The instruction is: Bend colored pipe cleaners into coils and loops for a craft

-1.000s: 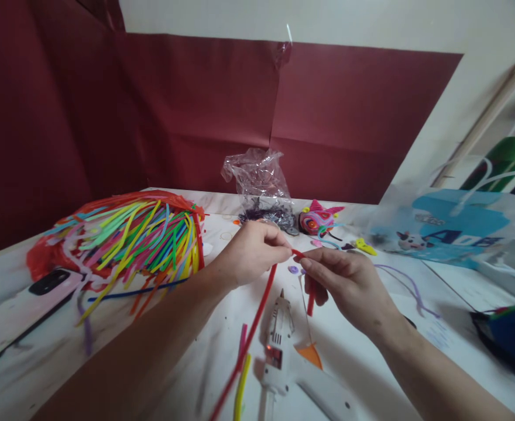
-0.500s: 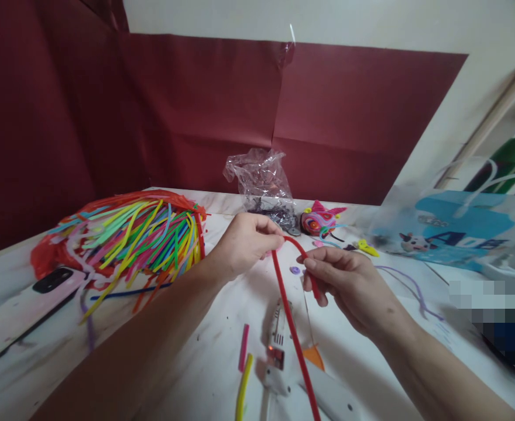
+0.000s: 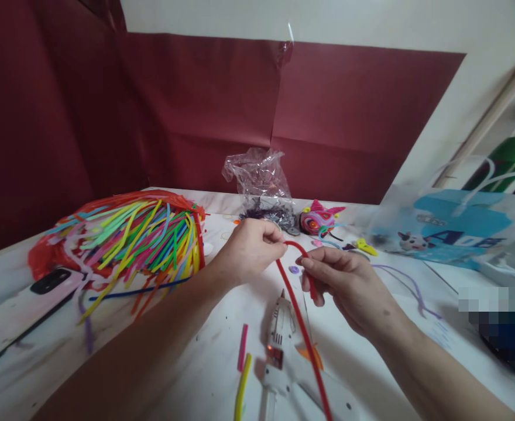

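Note:
A long red pipe cleaner [image 3: 299,318] is bent into an arch between my two hands. My left hand [image 3: 255,248] pinches it near the bend, fingertips closed. Its short end is gripped between the thumb and fingers of my right hand [image 3: 339,272]. The long end hangs down toward me, passing over a white glue gun [image 3: 279,333] that lies on the table with a small red light showing. A small purple coil [image 3: 294,269] lies on the table just left of my right fingertips. Part of the pipe cleaner inside my left fingers is hidden.
Many coloured pipe cleaners [image 3: 143,240] spill from a red bag at left, beside a pink phone [image 3: 24,316]. Clear plastic bag [image 3: 261,181] and pink lion-like figure [image 3: 319,219] stand behind. Short pink [image 3: 242,348] and yellow pieces [image 3: 243,386] lie in front. A carrier bag [image 3: 450,228] stands right.
My left hand has shifted slightly down and right along with the pipe cleaner. The long hanging end has swung a little to the right, and more of the glue gun's tip shows.

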### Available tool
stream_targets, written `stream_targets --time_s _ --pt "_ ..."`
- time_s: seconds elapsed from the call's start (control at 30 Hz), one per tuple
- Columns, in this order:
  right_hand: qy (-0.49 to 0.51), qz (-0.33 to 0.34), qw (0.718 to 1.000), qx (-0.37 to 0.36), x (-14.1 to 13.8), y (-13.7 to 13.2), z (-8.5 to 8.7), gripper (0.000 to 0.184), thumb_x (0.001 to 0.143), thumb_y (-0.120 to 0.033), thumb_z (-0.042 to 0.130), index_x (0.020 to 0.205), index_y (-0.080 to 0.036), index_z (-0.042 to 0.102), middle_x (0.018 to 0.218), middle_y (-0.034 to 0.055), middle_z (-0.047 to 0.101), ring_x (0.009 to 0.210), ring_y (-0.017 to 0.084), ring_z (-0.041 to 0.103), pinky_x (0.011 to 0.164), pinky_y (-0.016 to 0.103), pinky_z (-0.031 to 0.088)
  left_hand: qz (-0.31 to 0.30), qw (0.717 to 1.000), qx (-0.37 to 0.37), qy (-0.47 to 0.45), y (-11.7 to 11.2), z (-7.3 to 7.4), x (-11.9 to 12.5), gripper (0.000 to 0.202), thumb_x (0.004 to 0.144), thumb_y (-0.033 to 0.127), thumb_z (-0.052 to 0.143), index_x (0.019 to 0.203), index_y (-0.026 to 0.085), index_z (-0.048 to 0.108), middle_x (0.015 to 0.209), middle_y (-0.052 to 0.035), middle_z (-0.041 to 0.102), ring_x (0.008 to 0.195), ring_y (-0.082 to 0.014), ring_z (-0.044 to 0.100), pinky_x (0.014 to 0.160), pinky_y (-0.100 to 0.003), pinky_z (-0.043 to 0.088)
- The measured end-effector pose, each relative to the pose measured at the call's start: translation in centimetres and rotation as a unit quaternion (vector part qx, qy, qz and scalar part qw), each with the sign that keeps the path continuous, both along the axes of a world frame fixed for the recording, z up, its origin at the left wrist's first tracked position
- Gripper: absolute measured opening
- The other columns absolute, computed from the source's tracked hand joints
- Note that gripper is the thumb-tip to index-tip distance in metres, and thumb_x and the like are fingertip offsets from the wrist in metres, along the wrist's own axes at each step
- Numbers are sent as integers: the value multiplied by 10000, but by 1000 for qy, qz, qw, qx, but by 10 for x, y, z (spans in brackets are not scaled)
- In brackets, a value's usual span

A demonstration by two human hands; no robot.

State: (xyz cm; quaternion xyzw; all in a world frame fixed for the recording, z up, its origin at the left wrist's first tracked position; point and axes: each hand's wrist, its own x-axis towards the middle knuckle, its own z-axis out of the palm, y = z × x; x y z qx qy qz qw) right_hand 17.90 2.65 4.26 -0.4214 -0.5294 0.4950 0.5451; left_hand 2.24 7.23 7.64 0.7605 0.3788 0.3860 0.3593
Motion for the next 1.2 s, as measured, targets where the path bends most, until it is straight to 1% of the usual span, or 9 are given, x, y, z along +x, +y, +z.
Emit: stream_targets --time_s 0.1,0.23,0.4,0.5,0.6,0.7,0.8,1.0,1.2 --pt "-4 -12 1000 8 1 1 0 198 664 -313 711 646 -136 623 448 -4 597 343 70 467 356 175 368 -26 999 -18 15 -3 2 1 122 693 199 536 581 155 554 491 46 469 421 -62 410 402 -181 302" --pt "-7 -18 1000 17 1 1 0 181 674 -305 706 656 -140 634 455 -8 597 350 67 464 362 172 374 -48 998 6 49 -5 4 -1 274 742 193 482 470 157 471 397 41 432 364 -53 386 382 -172 292" --pt "9 19 1000 -9 1 1 1 179 685 -299 698 666 -136 624 465 -2 609 332 62 463 351 167 346 -54 998 -32 21 -4 3 -1 80 737 164 497 707 162 571 444 58 474 354 -64 441 358 -167 315" --pt "22 29 999 -15 2 1 1 169 688 -292 697 675 -141 622 481 -2 618 342 70 478 362 175 358 -57 998 -37 14 -4 0 0 71 741 177 497 708 162 558 438 59 476 368 -73 463 380 -175 336" --pt "25 34 999 -21 2 0 2 177 689 -297 697 662 -140 621 470 -6 606 330 67 465 345 172 337 -49 999 2 13 -3 -1 1 108 717 156 512 635 150 582 502 39 506 442 -66 473 427 -174 344" --pt "40 38 998 -35 1 -1 3 197 675 -306 707 647 -135 615 436 -13 583 302 55 439 319 158 293 -32 998 49 4 -1 -1 0 118 696 152 535 647 152 642 559 23 546 519 -76 483 477 -180 355" --pt "80 60 993 -60 0 -2 5 213 677 -337 696 666 -140 615 427 -22 570 284 48 420 300 146 287 -10 999 48 -17 0 -1 0 118 690 173 560 711 155 675 611 12 587 552 -82 494 506 -190 370" --pt "154 100 981 -68 4 -1 5 144 703 -293 668 712 -153 633 463 -29 584 295 48 450 308 138 344 13 998 -1 -58 0 -2 1 79 672 194 590 705 143 640 514 41 519 439 -60 423 421 -184 328" --pt "130 95 985 -69 1 -3 5 141 687 -272 694 677 -138 654 490 -9 614 335 50 486 342 134 373 31 997 66 -35 -1 -6 3 80 681 198 577 704 153 639 639 -4 613 568 -93 519 512 -199 396"
